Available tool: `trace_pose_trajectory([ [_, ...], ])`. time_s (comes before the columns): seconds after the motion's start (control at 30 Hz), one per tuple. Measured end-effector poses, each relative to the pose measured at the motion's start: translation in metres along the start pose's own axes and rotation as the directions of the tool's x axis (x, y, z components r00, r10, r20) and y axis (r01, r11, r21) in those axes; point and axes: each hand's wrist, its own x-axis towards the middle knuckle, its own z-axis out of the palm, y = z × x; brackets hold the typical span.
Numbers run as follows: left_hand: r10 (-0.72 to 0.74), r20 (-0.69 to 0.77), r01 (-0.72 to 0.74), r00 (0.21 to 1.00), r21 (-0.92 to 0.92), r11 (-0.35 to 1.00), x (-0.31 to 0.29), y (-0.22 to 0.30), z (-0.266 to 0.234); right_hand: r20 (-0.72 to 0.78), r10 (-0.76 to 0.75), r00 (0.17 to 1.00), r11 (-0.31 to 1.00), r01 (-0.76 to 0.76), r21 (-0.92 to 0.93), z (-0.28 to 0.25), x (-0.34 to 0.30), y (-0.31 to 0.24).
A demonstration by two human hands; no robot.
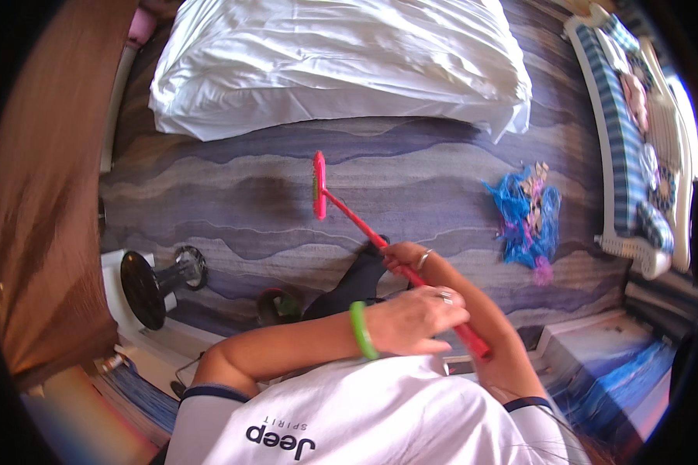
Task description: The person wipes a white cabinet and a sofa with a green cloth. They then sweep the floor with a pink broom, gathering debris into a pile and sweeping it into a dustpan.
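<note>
A broom with a red handle (354, 220) and a narrow pink head (319, 186) slants across the middle of the view, its head out ahead over the floor. Around the middle of the handle wraps my right hand (402, 258), a silver bracelet at its wrist. Nearer my body, my left hand (415, 319) loosely holds the upper handle between fingers and thumb; part of that grip is hidden. It wears a ring and a green wristband (361, 329). The handle's end lies by my right forearm. Whether the head touches the floor I cannot tell.
A heap of blue and pink shredded stuff (526, 213) lies on the wavy-patterned floor at right. Ahead stands a bed with a white sheet (341, 70). A sofa with checked cushions (624, 116) lines the right side; a black round stool (143, 290) is at left.
</note>
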Motion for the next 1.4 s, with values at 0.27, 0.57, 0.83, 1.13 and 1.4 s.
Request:
trace_pose_trajectory([
  [0.27, -0.745, -0.303, 0.802, 0.595, 0.289, 0.523, -0.237, -0.116, -0.033, -0.281, -0.052, 0.958, 0.996, 0.071, 0.057, -0.086, -0.089, 0.004],
  [0.57, -0.949, -0.308, 0.969, 0.063, -0.207, 0.132, -0.365, -0.168, 0.049, -0.452, 0.072, 0.889, 0.997, -0.061, 0.038, -0.012, -0.183, -0.021],
  [0.83, -0.96, -0.276, 0.935, 0.041, -0.327, 0.134, -0.342, -0.156, 0.021, -0.085, 0.104, 0.991, 0.994, -0.107, -0.029, 0.035, 0.023, -0.108],
  [1.13, -0.897, -0.417, 0.786, -0.145, -0.599, 0.151, -0.358, -0.177, -0.02, -0.286, 0.105, 0.953, 0.915, 0.021, 0.404, -0.04, -0.117, -0.112],
  [1.4, -0.888, -0.436, 0.78, -0.145, -0.602, 0.168, -0.442, -0.225, -0.066, -0.164, 0.282, 0.945, 0.938, -0.236, 0.253, 0.154, -0.043, -0.134],
])
